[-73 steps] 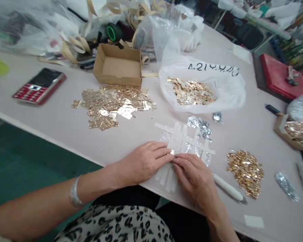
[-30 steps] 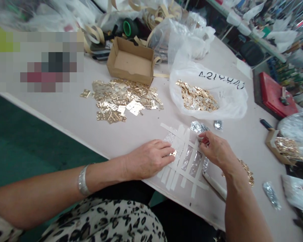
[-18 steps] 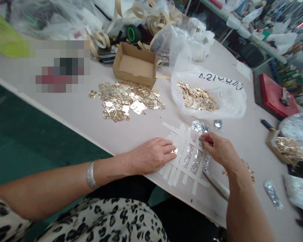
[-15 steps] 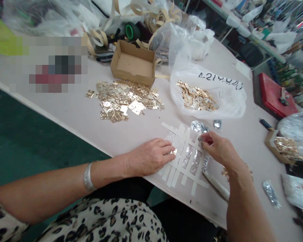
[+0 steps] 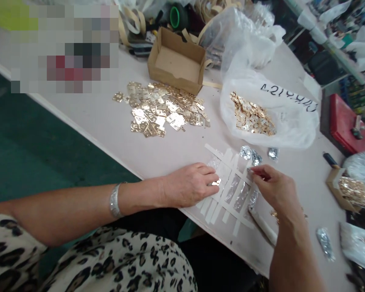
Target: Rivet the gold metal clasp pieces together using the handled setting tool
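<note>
Now your right hand (image 5: 278,188) has swung away from your left hand (image 5: 188,184), fingertips pinched on a small silvery piece (image 5: 250,170), so metal sits at both hands; shiny round discs (image 5: 246,152) lie just beyond. Your left stays over a flat gold plate (image 5: 216,182), grip unclear, beside matte tape strips (image 5: 228,164).
</note>
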The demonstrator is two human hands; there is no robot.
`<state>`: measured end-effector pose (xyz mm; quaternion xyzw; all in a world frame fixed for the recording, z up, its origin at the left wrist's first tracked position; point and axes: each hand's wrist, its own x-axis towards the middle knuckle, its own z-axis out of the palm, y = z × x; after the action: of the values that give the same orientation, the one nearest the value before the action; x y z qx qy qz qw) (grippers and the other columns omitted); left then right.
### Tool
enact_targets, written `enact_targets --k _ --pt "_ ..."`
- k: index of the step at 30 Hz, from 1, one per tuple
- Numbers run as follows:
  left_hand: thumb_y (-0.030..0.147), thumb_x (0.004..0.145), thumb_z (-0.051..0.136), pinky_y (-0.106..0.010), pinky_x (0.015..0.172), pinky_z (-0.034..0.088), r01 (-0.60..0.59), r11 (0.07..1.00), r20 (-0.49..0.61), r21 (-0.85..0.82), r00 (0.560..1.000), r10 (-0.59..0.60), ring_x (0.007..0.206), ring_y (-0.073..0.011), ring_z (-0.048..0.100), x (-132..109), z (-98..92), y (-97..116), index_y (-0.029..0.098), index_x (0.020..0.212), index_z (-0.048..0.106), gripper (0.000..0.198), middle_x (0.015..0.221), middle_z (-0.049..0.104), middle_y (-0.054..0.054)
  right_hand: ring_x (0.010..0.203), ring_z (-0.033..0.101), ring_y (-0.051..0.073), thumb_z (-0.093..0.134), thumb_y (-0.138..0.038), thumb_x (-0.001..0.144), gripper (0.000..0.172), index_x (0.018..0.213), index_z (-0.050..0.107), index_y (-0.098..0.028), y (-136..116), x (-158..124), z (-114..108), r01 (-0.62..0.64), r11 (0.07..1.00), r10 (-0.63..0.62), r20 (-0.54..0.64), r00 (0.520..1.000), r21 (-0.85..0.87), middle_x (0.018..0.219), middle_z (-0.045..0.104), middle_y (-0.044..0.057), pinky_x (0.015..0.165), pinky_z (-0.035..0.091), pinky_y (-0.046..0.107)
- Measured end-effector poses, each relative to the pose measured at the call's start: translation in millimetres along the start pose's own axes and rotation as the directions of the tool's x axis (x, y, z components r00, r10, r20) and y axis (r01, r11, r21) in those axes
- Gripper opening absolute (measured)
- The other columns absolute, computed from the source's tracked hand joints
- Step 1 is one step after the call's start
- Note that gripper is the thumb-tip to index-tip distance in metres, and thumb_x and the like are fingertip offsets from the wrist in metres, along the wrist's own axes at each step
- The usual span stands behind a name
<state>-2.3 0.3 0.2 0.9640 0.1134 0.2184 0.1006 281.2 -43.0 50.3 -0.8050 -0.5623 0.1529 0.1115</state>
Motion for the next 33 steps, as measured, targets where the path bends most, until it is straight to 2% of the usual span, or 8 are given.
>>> enact_targets --k 2,4,8,20,24,27,30,33 --pt "0.022 0.097 0.054 -0.036 0.092 0.048 0.002 1.000 -0.008 -0.001 1.000 -0.002 0.108 -0.0219 0.060 0.2 -0.7 0.4 0.018 0.107 0.066 0.017 0.116 0.066 -0.009 0.072 0.066 0.017 0.072 -0.038 0.072 0.026 0.092 0.073 -0.022 -10.9 -13.5 8.4 -0.063 0.957 0.066 0.001 0.998 0.284 0.082 0.073 0.003 0.073 0.052 0.034" --pt "0.022 0.096 0.055 -0.036 0.092 0.049 0.013 1.000 -0.009 0.001 1.000 -0.013 0.109 -0.0224 0.059 0.6 -1.2 1.1 0.018 0.109 0.066 0.017 0.116 0.066 -0.010 0.069 0.065 0.015 0.079 -0.039 0.068 0.029 0.089 0.072 -0.021 -24.5 -27.7 20.3 -0.107 0.828 0.086 0.065 0.994 0.550 0.079 0.071 0.002 0.067 0.053 0.030" --pt "0.023 0.099 0.050 -0.037 0.093 0.049 0.007 1.000 0.024 0.015 1.000 -0.007 0.110 -0.0234 0.058 1.0 -1.9 1.8 0.017 0.112 0.065 0.021 0.118 0.064 -0.010 0.063 0.062 0.012 0.084 -0.035 0.064 0.029 0.083 0.070 -0.020 -49.3 -44.3 42.8 -0.156 0.688 0.055 0.164 0.985 0.708 0.072 0.068 0.000 0.060 0.052 0.025" --pt "0.021 0.098 0.048 -0.039 0.092 0.050 -0.001 1.000 0.046 -0.002 0.999 0.001 0.108 -0.0249 0.058 -0.7 -0.3 -0.1 0.017 0.108 0.064 0.020 0.115 0.063 -0.013 0.063 0.062 0.013 0.077 -0.038 0.070 0.028 0.085 0.064 -0.017 -60.7 -41.7 49.0 -0.206 0.801 0.058 0.269 0.961 0.562 0.076 0.069 0.003 0.056 0.050 0.024" --pt "0.021 0.097 0.048 -0.040 0.092 0.050 -0.003 1.000 0.046 -0.004 0.999 0.004 0.109 -0.0252 0.058 -0.9 0.0 0.2 0.016 0.108 0.064 0.020 0.117 0.063 -0.014 0.066 0.063 0.014 0.070 -0.034 0.074 0.019 0.084 0.065 -0.019 -67.2 -40.9 51.0 -0.162 0.875 0.054 0.241 0.969 0.457 0.076 0.069 0.003 0.060 0.050 0.026" --pt "0.020 0.097 0.050 -0.039 0.094 0.051 0.002 1.000 0.034 -0.013 0.999 -0.002 0.111 -0.0247 0.059 -1.6 0.0 0.5 0.016 0.107 0.064 0.018 0.115 0.064 -0.014 0.067 0.064 0.016 0.069 -0.036 0.075 0.024 0.092 0.066 -0.020 -67.3 -44.7 44.4 -0.112 0.897 0.003 0.247 0.969 0.427 0.077 0.070 0.003 0.062 0.051 0.029" --pt "0.019 0.098 0.049 -0.038 0.096 0.051 0.003 1.000 -0.009 -0.030 1.000 -0.004 0.114 -0.0236 0.059 -2.7 0.6 0.8 0.015 0.108 0.065 0.019 0.119 0.065 -0.013 0.066 0.064 0.018 0.067 -0.045 0.079 0.035 0.106 0.066 -0.022 -51.7 -61.8 27.9 -0.080 0.943 0.049 0.103 0.993 0.324 0.081 0.071 0.005 0.062 0.051 0.032" --pt "0.017 0.098 0.049 -0.038 0.101 0.050 0.005 0.998 -0.072 -0.063 0.997 -0.010 0.120 -0.0239 0.057 -3.7 1.8 0.2 0.014 0.110 0.066 0.021 0.126 0.065 -0.010 0.075 0.067 0.024 0.061 -0.056 0.081 0.041 0.108 0.067 -0.025 -16.9 -90.7 12.5 -0.142 0.989 0.146 -0.134 0.980 0.042 0.096 0.072 0.009 0.065 0.052 0.040"
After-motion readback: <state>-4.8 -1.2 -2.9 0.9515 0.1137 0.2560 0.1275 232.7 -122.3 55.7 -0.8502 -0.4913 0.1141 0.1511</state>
